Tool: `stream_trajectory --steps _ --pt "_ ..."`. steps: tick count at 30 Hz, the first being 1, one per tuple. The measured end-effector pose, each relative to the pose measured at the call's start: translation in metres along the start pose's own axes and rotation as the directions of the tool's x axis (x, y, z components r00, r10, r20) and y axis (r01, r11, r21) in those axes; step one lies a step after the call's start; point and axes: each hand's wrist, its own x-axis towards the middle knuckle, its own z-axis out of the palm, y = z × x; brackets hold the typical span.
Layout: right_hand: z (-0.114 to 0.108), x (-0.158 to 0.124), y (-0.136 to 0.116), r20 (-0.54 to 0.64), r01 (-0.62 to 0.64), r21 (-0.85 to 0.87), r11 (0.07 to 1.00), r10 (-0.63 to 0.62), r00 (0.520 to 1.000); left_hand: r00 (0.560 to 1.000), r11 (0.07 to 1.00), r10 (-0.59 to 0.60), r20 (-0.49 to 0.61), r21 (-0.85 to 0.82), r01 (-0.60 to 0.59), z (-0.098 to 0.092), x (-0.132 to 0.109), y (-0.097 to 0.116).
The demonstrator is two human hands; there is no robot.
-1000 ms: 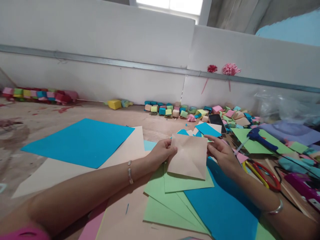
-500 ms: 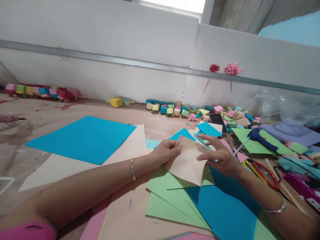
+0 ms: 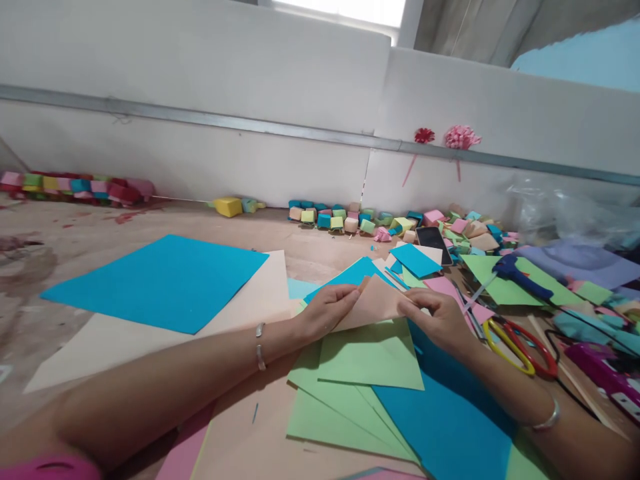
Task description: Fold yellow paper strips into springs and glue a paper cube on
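Note:
A peach sheet of paper (image 3: 376,305), bent over into a fold, is held up between both hands above the table. My left hand (image 3: 327,308) pinches its left side, thumb on the near face. At its right corner my right hand (image 3: 440,319) grips it between thumb and fingers. Just beneath lie several light green sheets (image 3: 370,353), overlapping one another. A large blue sheet (image 3: 455,413) is under my right forearm, and smaller blue pieces (image 3: 416,260) lie beyond the hands.
A big blue sheet (image 3: 160,283) rests on peach paper at left. To the right are scissors (image 3: 523,347), a blue glue gun (image 3: 523,277), and a purple device (image 3: 603,377). A phone (image 3: 434,244) and many small folded paper blocks (image 3: 327,220) line the wall.
The peach paper has gone from spread open to folded over, its near edge lifted off the green sheets. My right hand's spread fingers have closed on its right corner.

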Motion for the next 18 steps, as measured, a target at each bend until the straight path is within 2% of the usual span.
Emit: stream_trajectory --steps 5,9,14,18 --pt "0.0014 -0.0018 0.0033 -0.025 0.049 -0.021 0.999 -0.049 0.998 0.999 0.985 0.054 -0.002 0.161 -0.053 0.0015 -0.0005 0.0009" --pt "0.0013 -0.0021 0.0013 -0.041 0.051 -0.061 0.997 -0.053 0.998 0.997 0.986 0.062 -0.047 0.157 -0.054 0.0055 0.0001 -0.0023" --pt "-0.0027 -0.0015 -0.0042 -0.065 -0.005 -0.104 0.995 -0.001 0.998 0.994 0.978 0.095 -0.056 0.193 -0.083 0.0041 0.0001 -0.0016" --pt "-0.0030 -0.0019 -0.0028 -0.087 -0.038 -0.119 0.992 0.028 0.996 0.991 0.981 0.125 -0.038 0.153 -0.118 0.0037 -0.0018 0.0033"
